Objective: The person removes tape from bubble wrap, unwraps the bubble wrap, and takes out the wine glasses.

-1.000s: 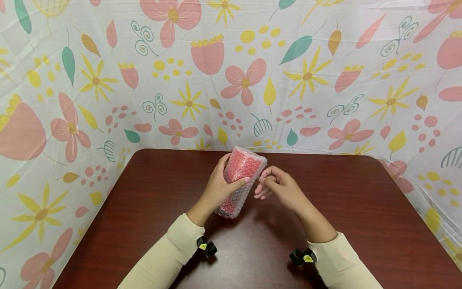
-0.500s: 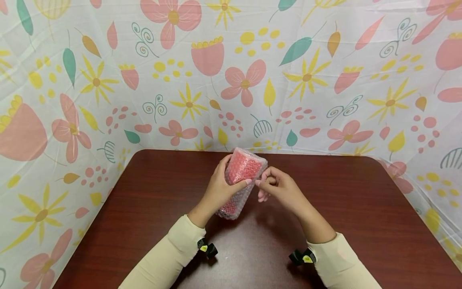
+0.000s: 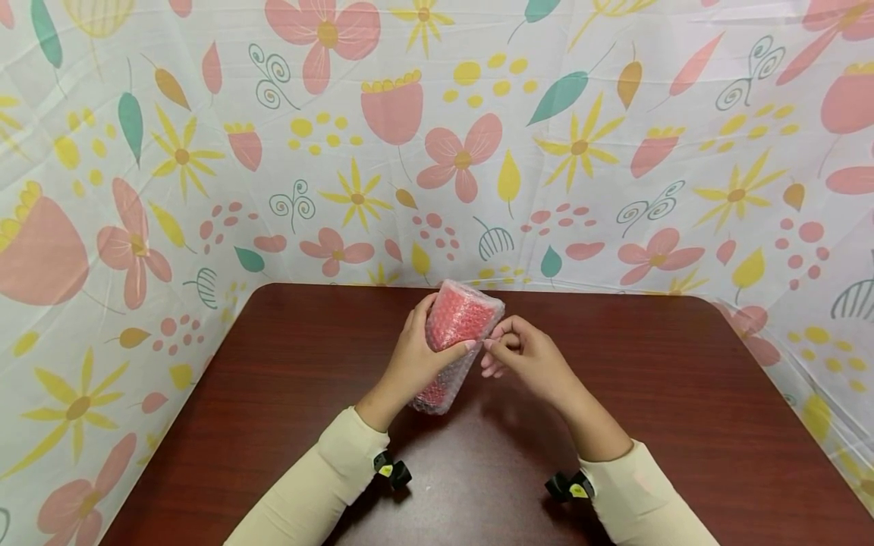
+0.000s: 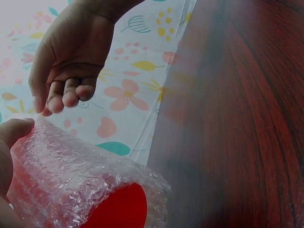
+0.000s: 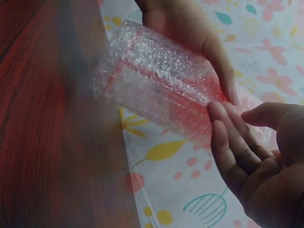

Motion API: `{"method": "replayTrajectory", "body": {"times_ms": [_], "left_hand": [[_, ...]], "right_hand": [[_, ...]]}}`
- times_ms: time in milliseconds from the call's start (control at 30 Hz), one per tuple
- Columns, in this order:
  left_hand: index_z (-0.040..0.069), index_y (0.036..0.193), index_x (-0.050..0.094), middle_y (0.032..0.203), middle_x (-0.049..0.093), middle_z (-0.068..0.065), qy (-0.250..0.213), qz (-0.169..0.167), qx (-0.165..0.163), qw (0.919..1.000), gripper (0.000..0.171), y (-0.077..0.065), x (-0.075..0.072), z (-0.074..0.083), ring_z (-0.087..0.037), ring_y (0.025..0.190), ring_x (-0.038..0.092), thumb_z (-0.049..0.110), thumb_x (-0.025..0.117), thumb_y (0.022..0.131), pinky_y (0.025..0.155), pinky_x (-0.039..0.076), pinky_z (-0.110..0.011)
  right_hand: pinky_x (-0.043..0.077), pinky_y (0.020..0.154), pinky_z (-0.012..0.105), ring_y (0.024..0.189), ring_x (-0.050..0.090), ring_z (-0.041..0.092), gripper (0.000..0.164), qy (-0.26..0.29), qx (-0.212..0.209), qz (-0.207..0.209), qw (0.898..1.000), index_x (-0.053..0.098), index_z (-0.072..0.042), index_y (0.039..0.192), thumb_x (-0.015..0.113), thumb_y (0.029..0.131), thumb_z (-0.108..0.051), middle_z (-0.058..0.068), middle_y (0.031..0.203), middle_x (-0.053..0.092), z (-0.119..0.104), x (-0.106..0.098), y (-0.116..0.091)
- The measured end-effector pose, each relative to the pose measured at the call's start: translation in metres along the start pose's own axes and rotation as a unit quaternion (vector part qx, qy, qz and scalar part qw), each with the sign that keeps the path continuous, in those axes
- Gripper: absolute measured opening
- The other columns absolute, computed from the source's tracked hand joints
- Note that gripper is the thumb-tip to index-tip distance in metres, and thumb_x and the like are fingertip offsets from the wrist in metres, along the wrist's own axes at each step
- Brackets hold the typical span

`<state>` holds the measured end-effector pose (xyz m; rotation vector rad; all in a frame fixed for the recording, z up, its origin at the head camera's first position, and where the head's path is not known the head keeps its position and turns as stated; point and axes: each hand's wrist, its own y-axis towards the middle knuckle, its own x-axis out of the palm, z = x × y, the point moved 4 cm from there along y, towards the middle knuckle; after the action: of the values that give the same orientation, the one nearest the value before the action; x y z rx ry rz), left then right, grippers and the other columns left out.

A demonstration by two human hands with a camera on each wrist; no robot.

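Note:
A red, rounded object wrapped in clear bubble wrap point(image 3: 464, 315) is held tilted above the table in the head view. My left hand point(image 3: 413, 349) grips it from the left, the thumb across its front. At its right edge my right hand point(image 3: 529, 353) pinches the bubble wrap between thumb and forefinger, the other fingers loosely curled. One red end point(image 4: 121, 209) shows through the wrap's opening in the left wrist view. Along the package, the right wrist view shows a lengthwise fold in the bubble wrap point(image 5: 161, 90). What exactly lies between the right fingertips is too small to tell.
A dark reddish wood-grain table point(image 3: 287, 364) lies beneath both hands. Behind it and at the sides hangs a white cloth point(image 3: 451, 220) printed with flowers and leaves. Small black wrist cameras are strapped at both sleeves.
A second ago the right hand's fingers stood slightly away from the wrap; they have since come up to its right edge and pinched. The left hand's grip has hardly moved.

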<state>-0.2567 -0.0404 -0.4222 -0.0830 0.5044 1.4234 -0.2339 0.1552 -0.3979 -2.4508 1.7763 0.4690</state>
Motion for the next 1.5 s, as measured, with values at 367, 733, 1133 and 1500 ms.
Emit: {"method": "replayTrajectory", "body": {"times_ms": [367, 733, 1133, 1500], "left_hand": [[0.033, 0.156, 0.027, 0.145, 0.042, -0.009, 0.025, 0.017, 0.005, 0.9995, 0.097, -0.0006, 0.0010, 0.0008, -0.027, 0.124, 0.053, 0.048, 0.084, 0.079, 0.101, 0.049, -0.050], [0.034, 0.155, 0.028, 0.144, 0.042, -0.008, 0.029, 0.025, 0.007, 0.9992, 0.098, -0.0018, -0.0011, 0.0035, -0.026, 0.123, 0.053, 0.048, 0.086, 0.077, 0.101, 0.049, -0.049], [0.033, 0.155, 0.027, 0.146, 0.042, -0.008, 0.027, 0.017, 0.002, 0.9995, 0.097, -0.0011, -0.0004, 0.0021, -0.026, 0.124, 0.052, 0.046, 0.085, 0.079, 0.101, 0.048, -0.050], [0.029, 0.156, 0.028, 0.144, 0.043, -0.009, 0.030, 0.013, 0.002, 0.9995, 0.096, 0.0001, 0.0004, 0.0002, -0.026, 0.123, 0.053, 0.045, 0.085, 0.079, 0.101, 0.048, -0.049]], "right_hand": [[0.061, 0.073, 0.042, 0.083, 0.075, 0.032, 0.024, -0.007, -0.003, -0.014, 1.000, 0.042, 0.006, 0.119, 0.050, 0.107, -0.012, 0.031, 0.102, 0.071, 0.0011, 0.0034, 0.0007], [0.061, 0.069, 0.046, 0.077, 0.075, 0.026, 0.016, -0.017, 0.015, -0.004, 1.000, 0.054, 0.002, 0.108, 0.055, 0.104, -0.014, 0.025, 0.098, 0.075, -0.0003, 0.0004, -0.0003], [0.061, 0.064, 0.038, 0.071, 0.074, 0.024, 0.020, -0.010, 0.019, -0.009, 1.000, 0.058, 0.007, 0.106, 0.058, 0.103, -0.013, 0.023, 0.084, 0.073, 0.0008, -0.0039, 0.0019], [0.061, 0.066, 0.047, 0.073, 0.075, 0.028, 0.022, -0.004, 0.016, -0.020, 1.000, 0.056, 0.008, 0.112, 0.051, 0.106, -0.013, 0.023, 0.085, 0.071, 0.0004, -0.0018, 0.0019]]}}
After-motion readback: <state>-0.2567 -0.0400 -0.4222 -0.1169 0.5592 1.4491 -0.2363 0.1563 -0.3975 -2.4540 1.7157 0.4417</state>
